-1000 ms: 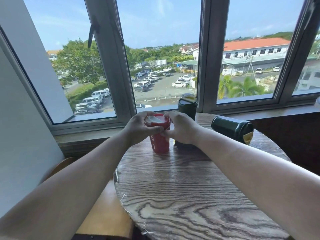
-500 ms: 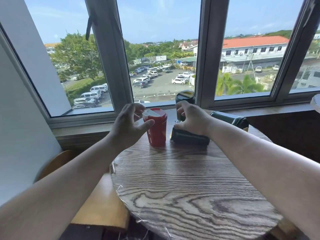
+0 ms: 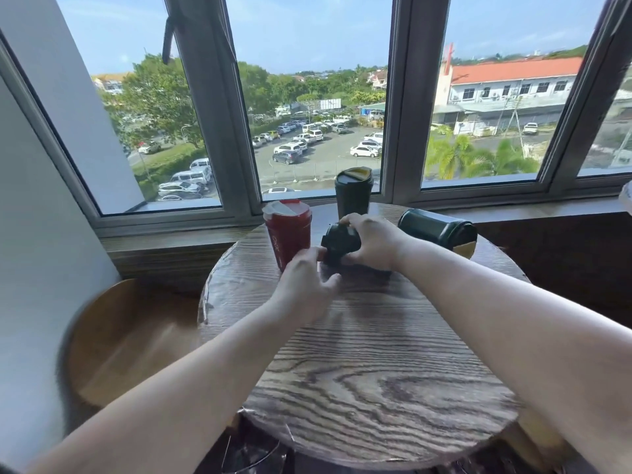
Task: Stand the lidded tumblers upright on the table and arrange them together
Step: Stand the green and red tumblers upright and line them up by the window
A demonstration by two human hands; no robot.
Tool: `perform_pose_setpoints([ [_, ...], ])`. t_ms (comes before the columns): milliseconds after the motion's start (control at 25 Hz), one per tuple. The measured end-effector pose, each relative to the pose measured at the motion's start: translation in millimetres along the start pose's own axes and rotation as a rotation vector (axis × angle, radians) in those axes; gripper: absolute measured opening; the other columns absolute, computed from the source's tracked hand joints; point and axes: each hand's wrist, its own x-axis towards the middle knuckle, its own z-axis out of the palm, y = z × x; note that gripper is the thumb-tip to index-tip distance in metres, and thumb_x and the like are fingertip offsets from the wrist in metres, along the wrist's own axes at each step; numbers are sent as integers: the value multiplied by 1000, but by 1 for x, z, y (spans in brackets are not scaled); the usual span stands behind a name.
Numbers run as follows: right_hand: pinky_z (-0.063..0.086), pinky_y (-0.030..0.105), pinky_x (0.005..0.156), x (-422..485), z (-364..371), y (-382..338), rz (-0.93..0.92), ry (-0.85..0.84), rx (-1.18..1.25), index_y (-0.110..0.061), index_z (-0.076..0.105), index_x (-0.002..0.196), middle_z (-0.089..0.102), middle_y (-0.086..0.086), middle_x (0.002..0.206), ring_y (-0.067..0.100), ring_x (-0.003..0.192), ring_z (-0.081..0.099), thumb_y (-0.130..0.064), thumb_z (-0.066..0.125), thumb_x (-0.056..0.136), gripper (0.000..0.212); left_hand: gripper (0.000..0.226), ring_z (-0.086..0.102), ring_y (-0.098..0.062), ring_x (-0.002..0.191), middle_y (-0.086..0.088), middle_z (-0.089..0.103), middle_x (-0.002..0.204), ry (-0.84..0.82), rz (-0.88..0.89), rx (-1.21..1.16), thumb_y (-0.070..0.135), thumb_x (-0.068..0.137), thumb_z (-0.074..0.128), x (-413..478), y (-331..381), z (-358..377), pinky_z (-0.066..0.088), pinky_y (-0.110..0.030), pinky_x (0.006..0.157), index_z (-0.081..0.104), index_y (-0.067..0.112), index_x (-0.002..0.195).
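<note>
A red lidded tumbler stands upright at the back left of the round wooden table. Behind it to the right, a dark green tumbler stands upright near the window. Another dark green tumbler lies on its side in the middle; my right hand is closed over it. My left hand has its fingers spread and touches the near end of that tumbler. A third dark green tumbler lies on its side at the back right, apart from both hands.
The window sill and frame run right behind the table. A round wooden stool stands low to the left, beside a white wall. A pale object shows at the right edge of the sill.
Both hands let go of the red tumbler, which now stands alone. My right hand went onto the lying dark green tumbler, and my left hand came across to its near end.
</note>
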Motion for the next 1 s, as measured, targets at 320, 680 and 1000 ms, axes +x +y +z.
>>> perform_pose_setpoints([
  [320, 52, 40, 93, -12, -5, 23, -92, 14, 69, -19, 53, 138, 68, 5, 120, 24, 105, 63, -37, 81, 71, 75, 53, 75, -21, 91, 2, 76, 100, 49, -288, -355, 56, 77, 68, 21, 11, 18, 61, -48, 87, 67, 22, 117],
  [680, 56, 31, 81, -17, -17, 35, -147, 219, 310, -17, 56, 130, 68, -3, 105, 13, 90, 66, -44, 87, 68, 75, 26, 60, -7, 94, 12, 68, 96, 252, 17, -173, 21, 93, 70, 33, 56, 15, 41, -11, 77, 75, 18, 118],
  [1000, 57, 30, 85, -26, -11, 49, -13, 306, 589, -20, 37, 143, 60, -2, 120, 10, 101, 66, -29, 92, 68, 94, 35, 65, -24, 103, -3, 70, 115, 89, 373, 304, 24, 91, 73, 61, 80, -15, 53, -39, 92, 71, 16, 125],
])
